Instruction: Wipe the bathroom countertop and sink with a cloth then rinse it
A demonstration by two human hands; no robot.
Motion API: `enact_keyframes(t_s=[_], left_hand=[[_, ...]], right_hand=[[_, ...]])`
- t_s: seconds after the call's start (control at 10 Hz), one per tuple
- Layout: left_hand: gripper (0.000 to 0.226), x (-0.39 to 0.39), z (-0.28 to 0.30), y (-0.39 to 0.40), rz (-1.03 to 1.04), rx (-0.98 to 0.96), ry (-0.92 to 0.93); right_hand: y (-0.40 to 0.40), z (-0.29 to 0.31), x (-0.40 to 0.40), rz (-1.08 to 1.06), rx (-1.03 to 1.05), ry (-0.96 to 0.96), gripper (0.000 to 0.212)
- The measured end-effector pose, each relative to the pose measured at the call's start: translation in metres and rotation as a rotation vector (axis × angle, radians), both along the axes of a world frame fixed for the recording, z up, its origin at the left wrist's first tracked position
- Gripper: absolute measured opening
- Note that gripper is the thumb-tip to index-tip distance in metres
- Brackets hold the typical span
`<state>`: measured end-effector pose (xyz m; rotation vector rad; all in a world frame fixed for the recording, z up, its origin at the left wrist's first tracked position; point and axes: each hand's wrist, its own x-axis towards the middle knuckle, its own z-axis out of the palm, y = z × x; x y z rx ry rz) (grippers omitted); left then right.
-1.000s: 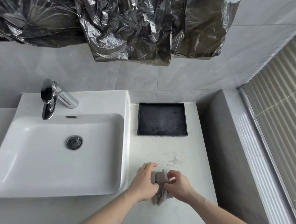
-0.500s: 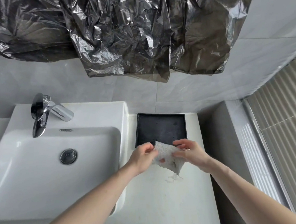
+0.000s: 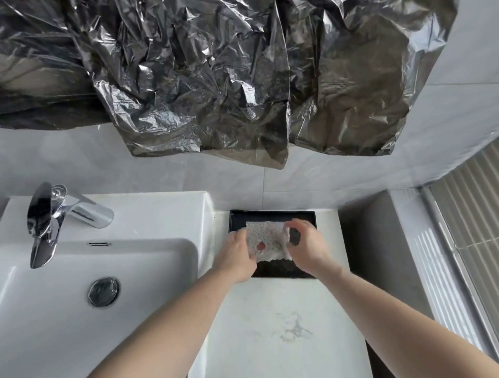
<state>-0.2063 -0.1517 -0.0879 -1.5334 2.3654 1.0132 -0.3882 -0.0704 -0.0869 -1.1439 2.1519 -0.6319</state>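
Observation:
A pale, dotted cloth (image 3: 267, 239) is stretched flat between both hands, above the black tray (image 3: 280, 271). My left hand (image 3: 239, 258) pinches its left edge and my right hand (image 3: 307, 244) pinches its right edge. Two small holes show near the cloth's lower middle. The white countertop (image 3: 273, 354) lies below, with a faint smudge (image 3: 292, 326) on it. The white sink (image 3: 54, 299) with its drain (image 3: 103, 291) sits to the left of my hands.
A chrome faucet (image 3: 59, 216) stands at the sink's back left. Crumpled dark plastic sheeting (image 3: 200, 71) hangs over the wall above. A grey side wall (image 3: 376, 252) and a ribbed glass panel (image 3: 489, 226) bound the counter on the right.
Both hands lifted the bunched cloth off the counter, moved it away toward the black tray and spread it flat between them. The view tilted upward.

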Motion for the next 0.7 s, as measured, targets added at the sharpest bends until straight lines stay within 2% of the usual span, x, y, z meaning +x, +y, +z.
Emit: enact_keyframes(t_s=[0.1,0.2,0.4,0.5,0.7], left_hand=[[0.062,0.002,-0.014,0.007,-0.325,-0.106,-0.053],[0.069,0.003,-0.023,0.014,-0.42,-0.036,-0.16],[0.09,0.009,-0.028,0.02,-0.449,-0.038,-0.218],[0.087,0.009,-0.018,0.024,-0.44,-0.039,-0.226],[0.077,0.03,0.028,0.049,-0.374,-0.017,-0.106]], right_hand=[[0.015,-0.024,0.012,0.222,0.085,0.118,0.053],[0.032,-0.041,0.022,0.33,0.212,0.152,0.062],[0.034,-0.043,0.026,0.387,0.328,0.206,0.068],[0.029,-0.032,0.028,0.384,0.394,0.176,0.068],[0.046,0.001,0.039,0.374,0.284,0.096,0.065]])
